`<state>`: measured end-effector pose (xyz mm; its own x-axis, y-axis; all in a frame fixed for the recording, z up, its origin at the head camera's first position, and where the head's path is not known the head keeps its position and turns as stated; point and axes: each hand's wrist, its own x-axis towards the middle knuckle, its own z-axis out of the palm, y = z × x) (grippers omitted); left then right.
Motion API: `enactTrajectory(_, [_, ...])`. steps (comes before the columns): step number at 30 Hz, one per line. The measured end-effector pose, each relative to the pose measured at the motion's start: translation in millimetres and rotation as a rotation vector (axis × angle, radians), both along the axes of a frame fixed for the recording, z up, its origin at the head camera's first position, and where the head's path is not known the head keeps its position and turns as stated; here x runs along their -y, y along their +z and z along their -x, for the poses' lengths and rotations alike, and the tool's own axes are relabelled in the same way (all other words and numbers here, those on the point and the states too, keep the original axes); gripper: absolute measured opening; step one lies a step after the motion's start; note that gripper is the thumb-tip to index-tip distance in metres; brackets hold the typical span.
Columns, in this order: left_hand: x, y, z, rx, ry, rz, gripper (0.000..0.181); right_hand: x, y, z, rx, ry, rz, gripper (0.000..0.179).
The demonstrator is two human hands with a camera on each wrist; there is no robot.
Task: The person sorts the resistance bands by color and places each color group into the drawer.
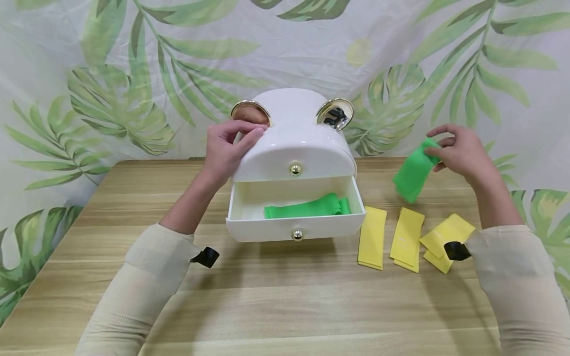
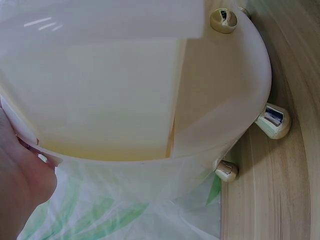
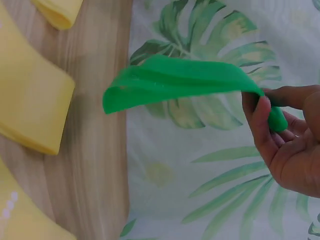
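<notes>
A white storage box (image 1: 296, 143) with gold-rimmed ears stands at the back of the table. Its lower drawer (image 1: 296, 228) is pulled out, with a green elastic band (image 1: 307, 206) lying inside. My left hand (image 1: 229, 148) grips the box's upper left side at the base of the ear (image 1: 251, 112); in the left wrist view part of that hand (image 2: 25, 175) shows at the rim. To the right of the box, my right hand (image 1: 460, 152) pinches one end of a folded green elastic band (image 1: 414, 173), whose other end hangs down above the table. In the right wrist view this band (image 3: 180, 82) stretches out sideways.
Several folded yellow elastic bands (image 1: 372, 237) lie on the wooden table (image 1: 285, 306) right of the drawer, below my right hand. A leaf-print cloth (image 1: 178, 59) hangs behind the table. The box has gold knobs (image 1: 296, 169) and gold feet (image 2: 275, 122).
</notes>
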<state>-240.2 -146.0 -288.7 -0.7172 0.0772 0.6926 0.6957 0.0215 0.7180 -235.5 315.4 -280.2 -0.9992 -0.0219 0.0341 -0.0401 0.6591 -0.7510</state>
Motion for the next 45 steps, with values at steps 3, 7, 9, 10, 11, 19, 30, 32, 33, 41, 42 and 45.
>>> enactTrajectory(3, [-0.5, 0.5, -0.5, -0.003, 0.000, 0.001, 0.007, 7, 6.6, -4.6, 0.001, 0.009, 0.080, 0.043])
enactTrajectory(7, [-1.2, 1.1, -0.2, -0.001, 0.002, 0.001, 0.016, 15, 12.4, -7.7, -0.024, 0.026, 0.147, 0.038])
enactTrajectory(9, [-1.2, 1.2, 0.1, 0.002, 0.001, -0.001, 0.017, 19, 14.6, -8.8, -0.037, 0.034, 0.161, 0.035])
enactTrajectory(10, [-1.2, 1.3, 0.2, 0.003, 0.000, -0.003, 0.017, 21, 15.7, -9.6, -0.043, 0.040, 0.166, 0.034])
enactTrajectory(11, [-1.1, 1.3, 0.3, 0.005, -0.001, -0.004, 0.016, 23, 17.1, -10.6, -0.051, 0.049, 0.169, 0.034])
enactTrajectory(19, [-0.8, 1.5, 0.8, 0.009, -0.005, -0.006, 0.014, 41, 33.4, -21.1, -0.081, 0.146, 0.227, 0.029])
enactTrajectory(30, [0.4, 0.7, 0.9, 0.017, -0.009, 0.000, 0.008, 59, 56.4, -40.5, -0.186, 0.221, 0.611, 0.028])
enactTrajectory(32, [0.5, 0.1, 1.4, 0.019, -0.007, -0.002, 0.010, 62, 60.1, -43.7, -0.214, 0.251, 0.657, 0.026])
enactTrajectory(33, [0.7, -0.3, 1.6, 0.019, -0.005, -0.002, 0.011, 64, 61.9, -45.2, -0.226, 0.267, 0.676, 0.024])
enactTrajectory(41, [0.8, -0.3, 0.7, 0.000, -0.003, 0.017, 0.010, 81, 75.0, -58.2, -0.302, 0.359, 0.751, 0.022])
enactTrajectory(42, [0.8, -0.1, 0.5, -0.002, -0.003, 0.019, 0.010, 84, 76.1, -59.7, -0.302, 0.374, 0.756, 0.024])
enactTrajectory(45, [0.7, -0.1, 0.3, -0.004, 0.001, 0.021, 0.011, 92, 79.0, -63.3, -0.294, 0.406, 0.760, 0.028])
